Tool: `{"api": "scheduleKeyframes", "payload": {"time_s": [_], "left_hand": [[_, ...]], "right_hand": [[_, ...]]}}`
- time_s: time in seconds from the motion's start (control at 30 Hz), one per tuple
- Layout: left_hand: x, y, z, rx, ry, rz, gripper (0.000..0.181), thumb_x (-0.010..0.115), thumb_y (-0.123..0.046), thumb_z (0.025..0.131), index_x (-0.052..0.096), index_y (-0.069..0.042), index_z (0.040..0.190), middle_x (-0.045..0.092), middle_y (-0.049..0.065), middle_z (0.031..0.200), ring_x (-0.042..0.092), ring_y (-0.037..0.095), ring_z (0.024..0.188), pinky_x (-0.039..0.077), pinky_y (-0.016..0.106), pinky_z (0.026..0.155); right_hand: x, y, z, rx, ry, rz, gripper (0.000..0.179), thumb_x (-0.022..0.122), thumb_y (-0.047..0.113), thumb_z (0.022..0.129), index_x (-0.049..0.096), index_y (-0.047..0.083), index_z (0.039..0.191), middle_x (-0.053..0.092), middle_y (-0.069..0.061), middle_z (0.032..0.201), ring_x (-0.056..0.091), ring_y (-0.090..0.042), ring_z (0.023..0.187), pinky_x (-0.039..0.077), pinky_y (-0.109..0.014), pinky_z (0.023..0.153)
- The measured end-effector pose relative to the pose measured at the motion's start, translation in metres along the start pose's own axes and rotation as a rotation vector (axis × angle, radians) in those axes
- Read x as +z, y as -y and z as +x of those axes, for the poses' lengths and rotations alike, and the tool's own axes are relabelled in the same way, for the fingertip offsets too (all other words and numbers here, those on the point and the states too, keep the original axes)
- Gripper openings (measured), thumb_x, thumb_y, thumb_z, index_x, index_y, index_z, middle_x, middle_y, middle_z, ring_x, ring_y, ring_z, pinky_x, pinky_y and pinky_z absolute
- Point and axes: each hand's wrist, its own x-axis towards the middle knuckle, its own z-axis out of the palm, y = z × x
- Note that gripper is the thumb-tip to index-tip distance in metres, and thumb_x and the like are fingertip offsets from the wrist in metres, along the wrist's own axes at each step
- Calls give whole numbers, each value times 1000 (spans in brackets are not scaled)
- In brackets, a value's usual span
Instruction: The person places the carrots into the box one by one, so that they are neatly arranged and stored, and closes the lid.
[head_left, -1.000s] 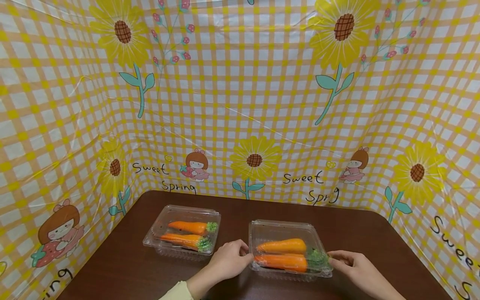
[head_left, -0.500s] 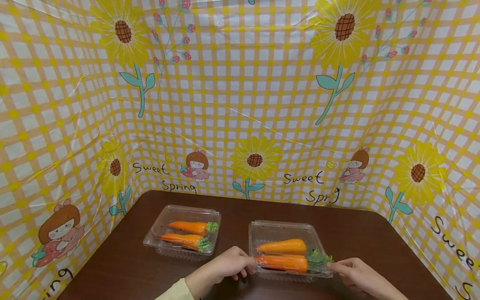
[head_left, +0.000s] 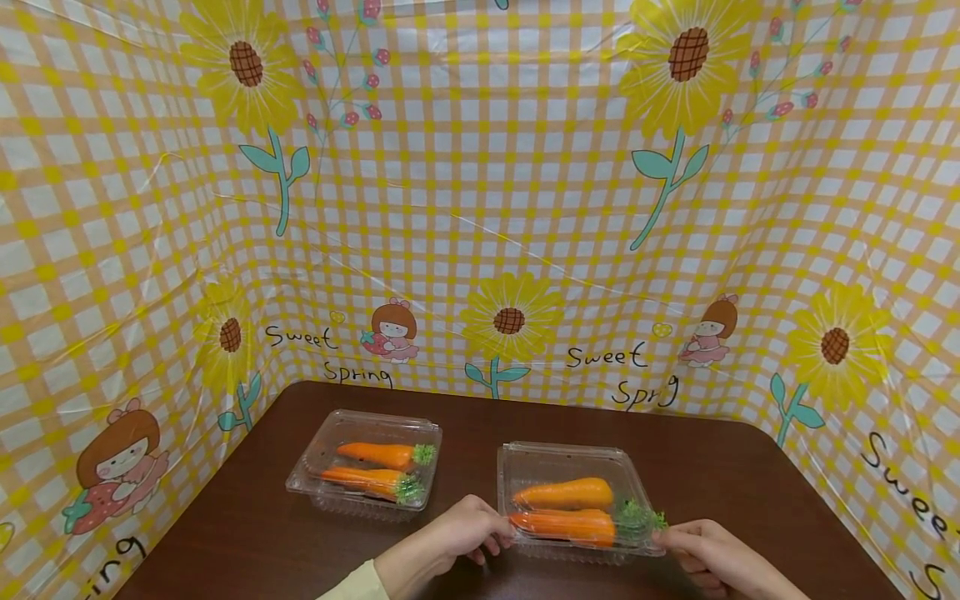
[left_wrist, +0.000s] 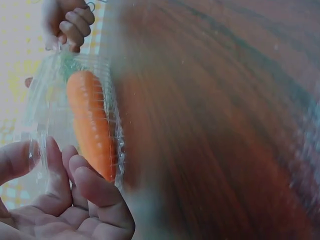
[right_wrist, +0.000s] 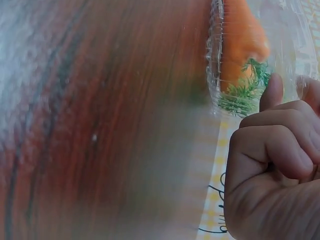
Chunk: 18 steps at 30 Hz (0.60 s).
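A clear plastic clamshell box [head_left: 570, 457] stands at the front right of the table in the head view. Inside lie an orange carrot [head_left: 562, 492] and, in front of it, a second carrot [head_left: 573, 527], their green tops pointing right. My left hand [head_left: 467, 529] pinches the rim at the box's front left corner between thumb and index finger. At the front right corner, my right hand [head_left: 708, 550] pinches the rim likewise, its other fingers curled in, as the right wrist view shows. The lid lies down over the carrots.
A second clear clamshell box [head_left: 352, 427] with carrots [head_left: 375, 454] in it stands to the left on the dark brown table [head_left: 465, 433]. A checked cloth [head_left: 480, 208] with sunflowers walls in the back and sides.
My left hand has shifted from the box's left side to the rim at its front corner. The right hand has slid slightly toward me along its corner, fingers curling further. The box stays put.
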Motion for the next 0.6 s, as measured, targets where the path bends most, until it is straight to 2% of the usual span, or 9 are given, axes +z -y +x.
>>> {"api": "scheduleKeyframes", "payload": {"time_s": [0.27, 0.43, 0.6], "left_hand": [[4, 2, 1, 16, -22, -15, 20, 66, -11, 86, 73, 7, 81, 58, -3, 65, 49, 12, 60, 41, 21, 50], [5, 3, 2, 24, -29, -16, 20, 66, -10, 86, 72, 9, 81, 57, -3, 64, 48, 11, 59, 41, 22, 51], [5, 5, 2, 19, -35, -25, 19, 67, -11, 86, 70, 4, 76, 57, -3, 64, 48, 11, 59, 41, 21, 50]], "right_hand": [[0, -2, 2, -1, 24, 28, 36, 48, 25, 106, 47, 18, 71, 16, 7, 55, 7, -8, 45, 17, -22, 42], [0, -2, 3, -12, 36, 39, 35, 47, 23, 106, 48, 18, 72, 16, 8, 55, 8, -8, 44, 16, -22, 41], [0, -3, 3, -21, 52, 53, 36, 47, 22, 106, 47, 19, 71, 16, 7, 54, 8, -8, 44, 15, -23, 41]]}}
